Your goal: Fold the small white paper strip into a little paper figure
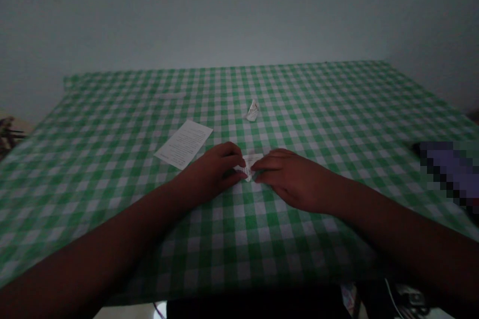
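Observation:
A small folded white paper (250, 164) with print on it lies on the green checked tablecloth (112, 199), near the middle. My left hand (215, 169) pinches its left side with curled fingers. Pressing on its right side with fingers held together is my right hand (290, 174). The two hands almost meet over the paper, which they partly hide. The room is dim.
A flat printed sheet (184, 143) lies just left and beyond my left hand. Farther back sits a small folded paper figure (253, 110). A blurred purple object (451, 169) rests at the right edge. A pale wall stands behind the table.

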{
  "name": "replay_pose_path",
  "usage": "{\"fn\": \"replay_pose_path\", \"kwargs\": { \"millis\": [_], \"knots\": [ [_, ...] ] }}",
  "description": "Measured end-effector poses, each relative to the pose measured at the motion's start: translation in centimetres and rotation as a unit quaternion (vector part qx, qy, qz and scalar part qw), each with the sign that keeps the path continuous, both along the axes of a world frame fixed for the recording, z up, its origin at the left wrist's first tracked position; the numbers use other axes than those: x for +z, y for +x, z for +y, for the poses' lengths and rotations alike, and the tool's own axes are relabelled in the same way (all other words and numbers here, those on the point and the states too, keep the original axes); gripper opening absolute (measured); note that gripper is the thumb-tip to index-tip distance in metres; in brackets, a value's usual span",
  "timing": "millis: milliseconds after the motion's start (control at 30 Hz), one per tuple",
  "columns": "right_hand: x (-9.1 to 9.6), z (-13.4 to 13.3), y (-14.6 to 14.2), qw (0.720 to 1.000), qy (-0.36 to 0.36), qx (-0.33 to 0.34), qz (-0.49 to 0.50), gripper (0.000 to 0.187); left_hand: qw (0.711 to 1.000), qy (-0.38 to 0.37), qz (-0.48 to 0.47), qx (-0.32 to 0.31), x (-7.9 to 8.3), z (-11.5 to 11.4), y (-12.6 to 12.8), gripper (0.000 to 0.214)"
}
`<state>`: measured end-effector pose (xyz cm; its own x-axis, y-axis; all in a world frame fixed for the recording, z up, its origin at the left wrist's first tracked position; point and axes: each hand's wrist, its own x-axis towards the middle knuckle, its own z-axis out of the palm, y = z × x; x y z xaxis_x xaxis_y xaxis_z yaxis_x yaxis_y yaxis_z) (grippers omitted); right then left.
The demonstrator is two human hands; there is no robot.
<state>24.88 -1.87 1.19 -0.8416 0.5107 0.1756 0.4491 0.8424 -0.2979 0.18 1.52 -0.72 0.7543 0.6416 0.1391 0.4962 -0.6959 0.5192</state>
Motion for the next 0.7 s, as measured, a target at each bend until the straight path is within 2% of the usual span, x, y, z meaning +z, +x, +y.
{"fn": "replay_pose_path", "kwargs": {
  "millis": [433,700],
  "knots": [
    [-0.53,-0.47,-0.42,0.998,0.016,-0.022,-0.048,0.038,1.0,0.004,-0.007,0.007,-0.03,-0.11,0.1,0.013],
    [-0.36,-0.44,-0.44,1.0,-0.005,-0.017,-0.02,0.034,1.0,0.012,-0.007,0.027,-0.27,-0.15,0.12,0.014]
  ]
}}
